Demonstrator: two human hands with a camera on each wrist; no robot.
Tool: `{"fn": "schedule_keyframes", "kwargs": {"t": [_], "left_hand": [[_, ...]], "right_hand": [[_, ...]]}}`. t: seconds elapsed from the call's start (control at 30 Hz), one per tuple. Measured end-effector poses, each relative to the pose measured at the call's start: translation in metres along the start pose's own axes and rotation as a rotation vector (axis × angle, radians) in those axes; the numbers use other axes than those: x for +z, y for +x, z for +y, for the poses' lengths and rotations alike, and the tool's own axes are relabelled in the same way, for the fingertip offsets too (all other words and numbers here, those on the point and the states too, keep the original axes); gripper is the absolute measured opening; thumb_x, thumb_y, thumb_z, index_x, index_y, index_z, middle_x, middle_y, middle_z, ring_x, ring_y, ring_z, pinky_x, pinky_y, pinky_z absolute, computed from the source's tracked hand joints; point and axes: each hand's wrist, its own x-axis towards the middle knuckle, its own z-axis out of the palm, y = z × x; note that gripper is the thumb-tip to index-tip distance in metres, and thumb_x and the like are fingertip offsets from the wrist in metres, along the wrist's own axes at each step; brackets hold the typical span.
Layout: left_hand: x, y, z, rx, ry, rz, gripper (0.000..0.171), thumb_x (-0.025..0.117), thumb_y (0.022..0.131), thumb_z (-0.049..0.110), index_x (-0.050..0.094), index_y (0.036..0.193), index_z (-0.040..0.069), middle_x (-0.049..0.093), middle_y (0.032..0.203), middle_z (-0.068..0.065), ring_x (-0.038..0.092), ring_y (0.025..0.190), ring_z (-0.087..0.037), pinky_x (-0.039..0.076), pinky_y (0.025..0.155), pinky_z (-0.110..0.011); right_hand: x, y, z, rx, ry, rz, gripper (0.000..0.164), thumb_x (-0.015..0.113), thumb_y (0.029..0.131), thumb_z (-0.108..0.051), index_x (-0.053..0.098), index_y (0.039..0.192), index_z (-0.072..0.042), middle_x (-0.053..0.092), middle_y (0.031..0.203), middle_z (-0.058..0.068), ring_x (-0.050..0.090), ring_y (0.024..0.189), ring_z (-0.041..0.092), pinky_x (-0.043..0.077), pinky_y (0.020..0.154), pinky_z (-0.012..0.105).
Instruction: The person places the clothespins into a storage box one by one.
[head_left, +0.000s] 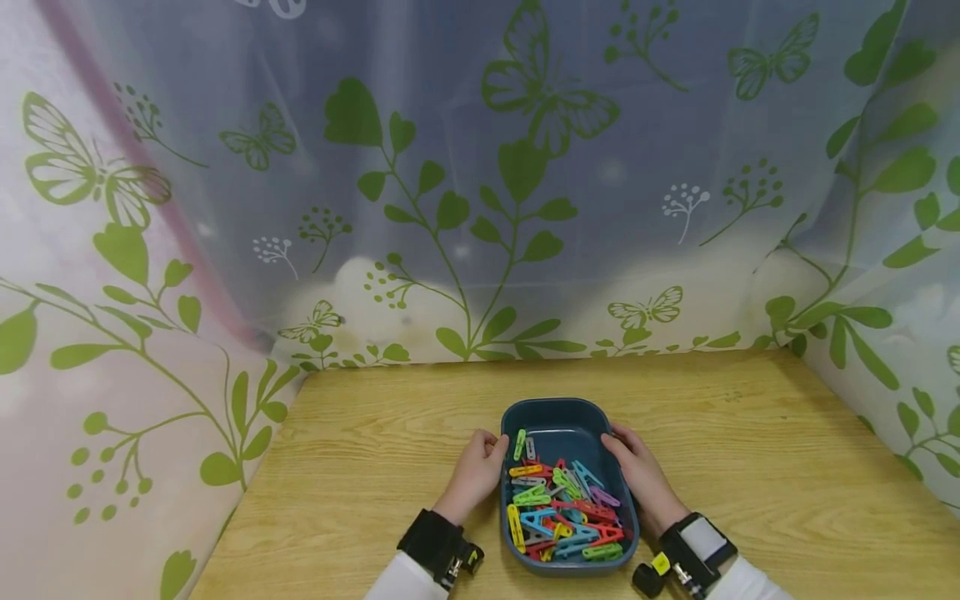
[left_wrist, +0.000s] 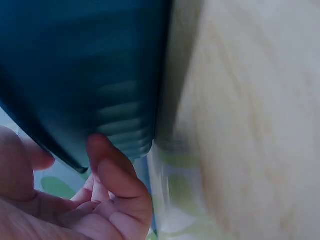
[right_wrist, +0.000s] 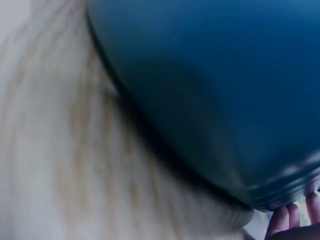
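Note:
A dark blue plastic basin (head_left: pixel 551 414) sits on the wooden table, holding a heap of colourful plastic clothespins (head_left: pixel 573 508) gathered toward its near end. A green clothespin (head_left: pixel 520 444) and a grey one (head_left: pixel 531 448) lie apart at the left inside wall. My left hand (head_left: pixel 477 471) grips the basin's left rim, thumb at the edge and curled fingers against the outer wall (left_wrist: pixel 120 100) in the left wrist view. On the opposite side my right hand (head_left: pixel 641 473) holds the right rim. Its fingertips (right_wrist: pixel 280 220) touch the ribbed outside in the right wrist view.
The light wooden table (head_left: pixel 360 450) extends to both sides of the basin. A curtain (head_left: pixel 450 208) printed with green leaves and butterflies hangs along the table's back edge and down both sides. Black camera straps (head_left: pixel 431 542) are on both wrists.

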Motion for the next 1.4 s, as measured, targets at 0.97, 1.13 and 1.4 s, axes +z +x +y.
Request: {"fn": "schedule_keyframes", "kwargs": {"t": [0.97, 1.13, 1.4], "left_hand": [[0.0023, -0.0083, 0.0021, 0.07, -0.024, -0.06, 0.038, 0.04, 0.112, 0.033, 0.057, 0.098, 0.002, 0.045, 0.078, -0.003, 0.048, 0.071, -0.017, 0.038, 0.063, -0.03], [0.0024, -0.0083, 0.0014, 0.069, -0.027, -0.057, 0.039, 0.04, 0.112, 0.035, 0.057, 0.098, 0.002, 0.044, 0.077, -0.003, 0.048, 0.072, -0.018, 0.038, 0.063, -0.031], [0.0015, -0.0045, 0.0018, 0.051, 0.026, -0.068, 0.041, 0.039, 0.112, 0.037, 0.061, 0.105, 0.003, 0.051, 0.082, -0.004, 0.051, 0.076, -0.019, 0.04, 0.067, -0.033]], "right_hand": [[0.0016, -0.0009, -0.0004, -0.006, -0.004, 0.009, 0.068, 0.048, 0.108, -0.044, 0.026, 0.16, -0.007, 0.035, 0.161, 0.023, 0.045, 0.141, 0.038, 0.038, 0.115, 0.052], [0.0019, -0.0005, -0.001, -0.002, -0.003, 0.007, 0.069, 0.049, 0.107, -0.045, 0.026, 0.16, -0.007, 0.034, 0.162, 0.023, 0.044, 0.142, 0.039, 0.038, 0.116, 0.054], [0.0014, -0.003, -0.0031, 0.008, 0.031, 0.001, 0.069, 0.05, 0.107, -0.045, 0.026, 0.16, -0.008, 0.037, 0.16, 0.022, 0.048, 0.138, 0.036, 0.045, 0.109, 0.044]]}}
